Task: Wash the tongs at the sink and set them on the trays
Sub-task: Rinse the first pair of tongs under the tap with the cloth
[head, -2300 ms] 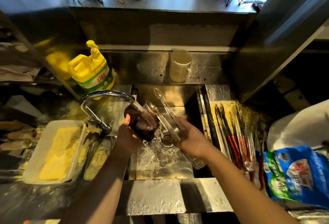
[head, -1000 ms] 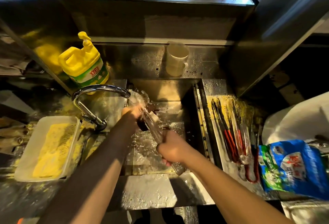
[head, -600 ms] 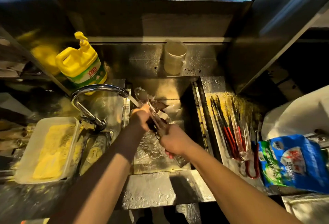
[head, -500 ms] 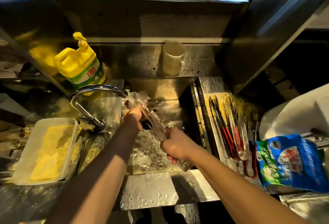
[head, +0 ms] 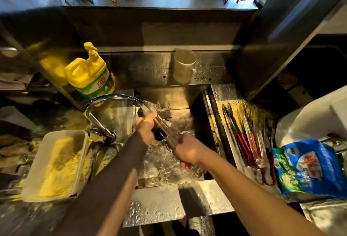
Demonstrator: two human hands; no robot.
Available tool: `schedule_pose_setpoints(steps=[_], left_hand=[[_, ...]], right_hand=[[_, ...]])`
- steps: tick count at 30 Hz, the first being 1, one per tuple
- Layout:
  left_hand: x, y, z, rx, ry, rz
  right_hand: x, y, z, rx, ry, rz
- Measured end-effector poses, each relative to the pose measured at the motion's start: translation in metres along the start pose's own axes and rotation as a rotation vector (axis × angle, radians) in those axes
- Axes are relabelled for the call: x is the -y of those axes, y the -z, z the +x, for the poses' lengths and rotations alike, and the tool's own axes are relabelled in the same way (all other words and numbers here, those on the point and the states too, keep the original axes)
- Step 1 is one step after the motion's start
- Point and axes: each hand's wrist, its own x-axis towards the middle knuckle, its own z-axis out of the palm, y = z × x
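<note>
Head view: steel sink (head: 199,100) set in wet, crumb-strewn steel counter (head: 155,205), chairs beyond. Left hand (head: 145,129) closed around dark sponge, probably, rubbing clear tongs (head: 166,130) under running faucet (head: 112,98). Right hand (head: 187,150) grips tongs' handle end. More tongs lie on right tray (head: 224,93). Yellow detergent jug (head: 90,75), red label unreadable.

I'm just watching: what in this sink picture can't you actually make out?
Head view, the only one:
- Tip of the clear tongs: blurred by motion and by splashing water from the faucet.
- Dark scrubber in the left hand: mostly covered by the fingers.
- Sink drain: hidden under hands and churning water.
- How many tongs lie on the tray: overlapping, too small to count.
- Grip of the right hand on the tongs: only the hand's back shows.
</note>
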Motion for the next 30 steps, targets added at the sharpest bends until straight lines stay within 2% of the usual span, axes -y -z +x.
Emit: schedule_pose_setpoints(steps=[2, 4, 6, 8, 10, 13, 15, 19, 21, 24, 27, 30], left_hand=[[0.000, 0.012, 0.010, -0.149, -0.132, 0.093], [0.006, 0.018, 0.012, -0.199, -0.202, 0.237], [0.013, 0.027, 0.018, -0.239, -0.213, 0.300], [0.016, 0.038, 0.024, -0.271, -0.195, 0.327], [0.020, 0.045, 0.027, -0.223, -0.144, 0.299], [0.032, 0.046, 0.022, -0.061, -0.047, 0.221], [0.036, 0.042, 0.011, 0.030, 0.004, 0.243], [0.037, 0.014, -0.029, 0.128, -0.009, 0.284], [0.040, -0.009, -0.055, 0.180, -0.038, 0.294], [0.051, -0.049, -0.099, 0.320, -0.069, 0.274], [0.064, -0.088, -0.143, 0.383, -0.164, 0.326], [0.086, -0.132, -0.190, 0.481, -0.187, 0.368]], right_hand=[[-0.004, 0.006, -0.003, 0.015, -0.018, -0.101], [-0.007, 0.013, -0.006, -0.042, -0.020, -0.259], [-0.008, 0.018, -0.009, -0.197, -0.011, -0.504], [-0.009, 0.020, -0.011, -0.369, -0.010, -0.609], [-0.009, 0.021, -0.012, -0.449, 0.016, -0.614], [-0.007, 0.021, -0.014, -0.506, 0.053, -0.648], [-0.007, 0.021, -0.017, -0.519, 0.089, -0.589], [-0.018, 0.033, -0.034, -0.446, 0.188, -0.181], [-0.029, 0.046, -0.046, -0.449, 0.248, -0.071], [-0.051, 0.073, -0.073, -0.518, 0.330, -0.061], [-0.076, 0.100, -0.103, -0.592, 0.363, -0.049], [-0.108, 0.130, -0.138, -0.673, 0.364, -0.021]])
